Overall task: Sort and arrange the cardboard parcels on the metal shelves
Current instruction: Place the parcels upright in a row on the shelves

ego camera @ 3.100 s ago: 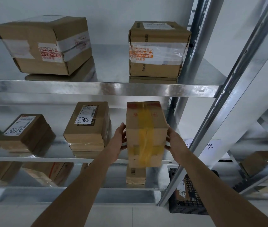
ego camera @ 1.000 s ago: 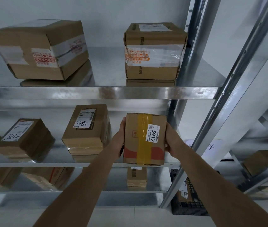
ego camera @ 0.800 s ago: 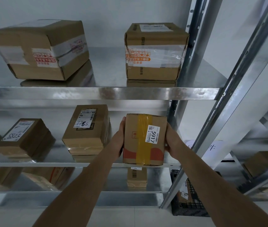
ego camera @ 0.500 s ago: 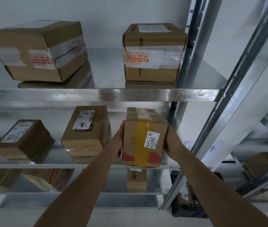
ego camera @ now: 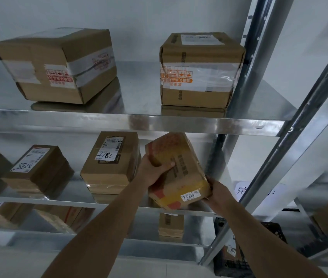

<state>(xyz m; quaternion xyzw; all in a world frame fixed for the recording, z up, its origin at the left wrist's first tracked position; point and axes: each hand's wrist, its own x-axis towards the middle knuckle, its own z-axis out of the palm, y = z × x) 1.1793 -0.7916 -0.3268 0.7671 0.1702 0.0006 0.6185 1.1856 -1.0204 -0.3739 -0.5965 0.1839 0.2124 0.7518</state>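
Observation:
I hold a cardboard parcel point(ego camera: 181, 167) with yellow tape and a white "5917" label at the right end of the middle metal shelf point(ego camera: 62, 201). It is tilted, top leaning back and left, label side facing down towards me. My left hand point(ego camera: 155, 171) grips its upper left edge, thumb across the top face. My right hand point(ego camera: 216, 189) holds its lower right corner. Whether the parcel touches the shelf I cannot tell. Next to it on the left stands a parcel marked "7786" point(ego camera: 110, 163), and further left one marked "5088" point(ego camera: 38, 167).
Two larger taped parcels point(ego camera: 58, 65) point(ego camera: 199, 71) stand on the top shelf point(ego camera: 159, 122). A small parcel point(ego camera: 171, 225) and others sit on the lower shelf. Slanted steel uprights point(ego camera: 279, 167) rise on the right. A black crate point(ego camera: 239, 257) stands on the floor.
The parcel was upright with its label facing me; now it is tipped back and turned, the label at its low front edge. My left hand has shifted onto its top, my right hand down to its corner.

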